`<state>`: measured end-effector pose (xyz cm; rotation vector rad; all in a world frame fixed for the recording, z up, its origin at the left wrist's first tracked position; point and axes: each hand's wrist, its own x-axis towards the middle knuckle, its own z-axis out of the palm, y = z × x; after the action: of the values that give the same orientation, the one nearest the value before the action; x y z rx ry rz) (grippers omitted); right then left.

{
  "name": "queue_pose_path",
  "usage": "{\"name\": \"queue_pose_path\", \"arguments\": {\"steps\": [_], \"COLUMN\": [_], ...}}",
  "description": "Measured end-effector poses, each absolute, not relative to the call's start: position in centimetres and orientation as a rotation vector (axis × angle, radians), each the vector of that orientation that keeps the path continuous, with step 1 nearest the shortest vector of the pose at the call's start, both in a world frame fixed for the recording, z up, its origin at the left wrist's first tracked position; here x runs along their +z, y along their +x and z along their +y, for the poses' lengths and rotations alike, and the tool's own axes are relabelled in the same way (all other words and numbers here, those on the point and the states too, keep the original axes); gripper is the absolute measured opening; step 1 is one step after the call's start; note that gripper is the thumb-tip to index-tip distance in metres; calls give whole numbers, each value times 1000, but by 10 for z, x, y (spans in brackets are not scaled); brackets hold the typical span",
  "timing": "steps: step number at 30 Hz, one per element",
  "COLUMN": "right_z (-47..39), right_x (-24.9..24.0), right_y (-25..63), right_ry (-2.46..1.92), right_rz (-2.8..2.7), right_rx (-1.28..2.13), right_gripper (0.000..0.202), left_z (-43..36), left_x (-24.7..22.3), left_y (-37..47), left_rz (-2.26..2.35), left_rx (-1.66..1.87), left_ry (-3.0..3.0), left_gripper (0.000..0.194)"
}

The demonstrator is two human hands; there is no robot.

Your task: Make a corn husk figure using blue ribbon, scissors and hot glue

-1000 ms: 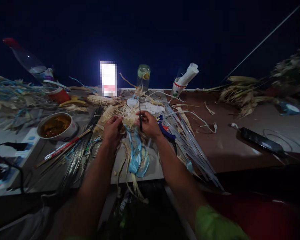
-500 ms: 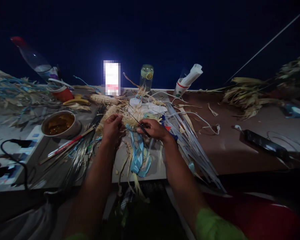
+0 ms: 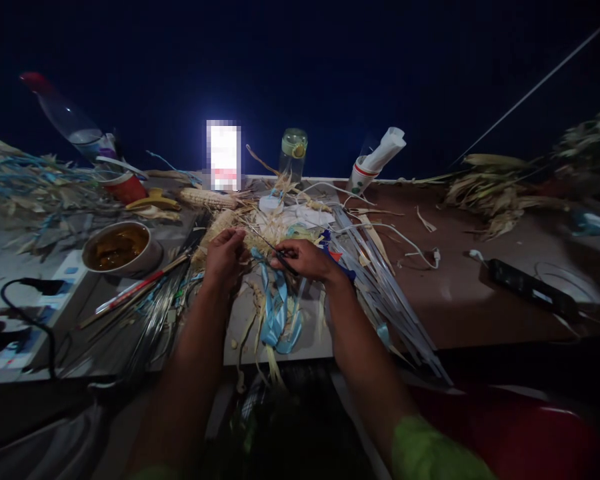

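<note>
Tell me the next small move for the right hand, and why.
Probably ease the right hand slightly leftward, bringing the tip of its thin dark tool in to the left hand: the tool slants that way, and the left hand looks closed in a pinch beside it. What it pinches is too small to make out.

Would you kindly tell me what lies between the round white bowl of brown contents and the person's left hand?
In the head view, thin brown sticks and a bundle of thin, glossy strands lie between the bowl and left hand.
</note>
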<state>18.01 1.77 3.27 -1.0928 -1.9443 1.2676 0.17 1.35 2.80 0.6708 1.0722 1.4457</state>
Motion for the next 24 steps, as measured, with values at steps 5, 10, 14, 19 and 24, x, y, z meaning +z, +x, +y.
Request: {"name": "queue_pose_path", "arguments": {"steps": [5,10,14,19,24], "right_z": [18,18,17,17,18], "right_x": [31,31,33,33,29], "right_y": [180,181,180,181,184], "right_ry": [-1088,-1096,-1105,-1107,-1120], "right_rz": [-1945,-1949,-1949,-1957,-1992], "right_rx": [1256,1265,1276,1292,1294], "right_gripper": [24,24,25,24,24], "left_z": [13,14,13,12,12], "left_x": [26,27,27,28,29], "left_y": [0,0,0,0,0], "left_rz": [1076,1073,1066,1065,1075], "left_rx": [1422,1425,1407,1355,1376], "left_ry": [686,671,657,655,640], "left_gripper": [24,24,24,25,26]}}
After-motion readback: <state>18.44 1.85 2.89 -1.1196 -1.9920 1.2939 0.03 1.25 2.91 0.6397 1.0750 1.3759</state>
